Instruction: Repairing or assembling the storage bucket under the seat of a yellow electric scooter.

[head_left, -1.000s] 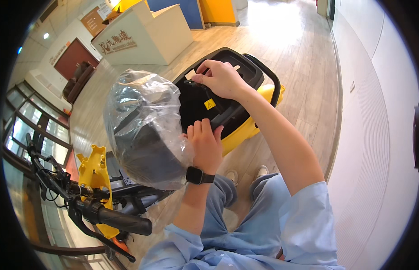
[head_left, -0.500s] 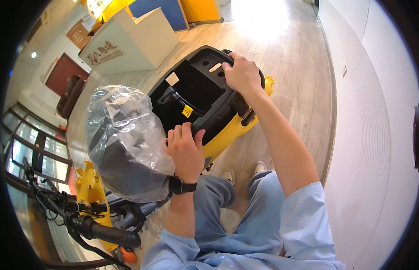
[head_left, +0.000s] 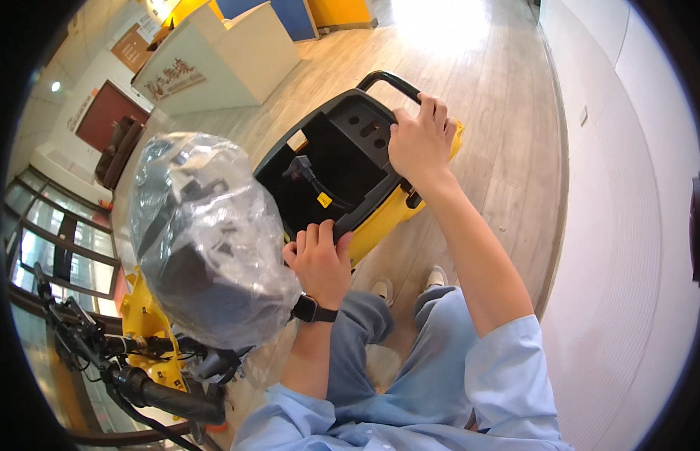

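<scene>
A black open-topped storage bin [head_left: 377, 198] sits in the yellow rear body [head_left: 385, 229] of a two-wheeler. My left hand [head_left: 320, 263] grips its near rim beside the seat, thumb and fingers bent over the edge. At the far end my right hand [head_left: 424, 146] is closed around the corner of the rim, its fingertips by the black grab rail [head_left: 389, 78]. Inside the bin lies a black cable plug [head_left: 300, 168] with a yellow tag [head_left: 324, 200]. Clear plastic wraps the dark seat [head_left: 215, 240], left of my left hand.
At lower left are a black handlebar grip [head_left: 173, 398] and a yellow body panel [head_left: 143, 308]. A pale reception counter [head_left: 252, 60] stands beyond the two-wheeler. A white wall [head_left: 636, 225] runs along the right, and a brown sofa [head_left: 123, 150] stands far left.
The bin has shifted and sits lower in the yellow body, uncovering the grab rail behind it. Both hands have moved slightly right and down in the picture, still on the rim.
</scene>
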### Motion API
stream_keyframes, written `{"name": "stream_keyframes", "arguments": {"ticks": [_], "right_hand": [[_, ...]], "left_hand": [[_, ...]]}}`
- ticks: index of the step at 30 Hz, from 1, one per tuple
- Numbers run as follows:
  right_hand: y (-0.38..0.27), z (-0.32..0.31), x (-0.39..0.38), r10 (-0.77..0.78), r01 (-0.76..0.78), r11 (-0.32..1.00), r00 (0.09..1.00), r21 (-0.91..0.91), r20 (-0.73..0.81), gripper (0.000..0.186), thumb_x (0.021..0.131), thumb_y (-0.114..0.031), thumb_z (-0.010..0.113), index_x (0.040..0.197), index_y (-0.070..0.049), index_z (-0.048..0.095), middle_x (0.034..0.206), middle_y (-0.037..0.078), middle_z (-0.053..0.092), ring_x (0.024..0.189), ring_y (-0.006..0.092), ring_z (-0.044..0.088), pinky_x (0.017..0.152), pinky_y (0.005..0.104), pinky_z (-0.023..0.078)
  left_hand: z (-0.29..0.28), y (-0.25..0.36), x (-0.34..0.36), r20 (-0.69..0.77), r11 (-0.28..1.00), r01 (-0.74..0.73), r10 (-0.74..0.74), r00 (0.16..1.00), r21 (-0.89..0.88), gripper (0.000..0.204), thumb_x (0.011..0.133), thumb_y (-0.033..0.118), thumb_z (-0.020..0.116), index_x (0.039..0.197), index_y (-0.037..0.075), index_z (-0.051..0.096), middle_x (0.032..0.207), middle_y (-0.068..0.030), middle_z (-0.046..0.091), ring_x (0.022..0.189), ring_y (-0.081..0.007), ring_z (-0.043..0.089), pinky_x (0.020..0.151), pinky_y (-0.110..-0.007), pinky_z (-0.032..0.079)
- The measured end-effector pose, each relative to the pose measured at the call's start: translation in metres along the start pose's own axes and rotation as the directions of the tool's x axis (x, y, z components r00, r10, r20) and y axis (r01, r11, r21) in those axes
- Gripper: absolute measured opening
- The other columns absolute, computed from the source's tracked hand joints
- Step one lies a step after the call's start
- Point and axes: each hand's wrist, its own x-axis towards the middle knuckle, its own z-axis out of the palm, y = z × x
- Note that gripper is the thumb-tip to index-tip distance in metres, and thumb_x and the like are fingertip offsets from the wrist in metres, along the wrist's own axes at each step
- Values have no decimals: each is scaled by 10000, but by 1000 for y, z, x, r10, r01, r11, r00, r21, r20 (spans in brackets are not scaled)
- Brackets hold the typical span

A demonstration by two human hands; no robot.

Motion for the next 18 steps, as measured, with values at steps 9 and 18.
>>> {"name": "stream_keyframes", "arguments": {"ticks": [9,18], "right_hand": [[-25,18,-62,-435,447,812,892,375,-120,223,837,-308,699,911,-98,711,937,55,663,1067,250,581,1020,431,336],[-66,15,-68,-204,222,604,971,765,-121,167,832,-226,726,930,-92,706,787,66,679,798,253,653,881,406,434]], "left_hand": [[22,-2,-1,73,998,-27,23,997,54,259,923,301,628,1057,80,628,938,-59,615,904,-258,580,831,-403,371],[25,-13,-4,183,999,-35,41,982,-35,147,873,152,629,989,64,607,892,-69,616,870,-290,605,808,-425,418]]}}
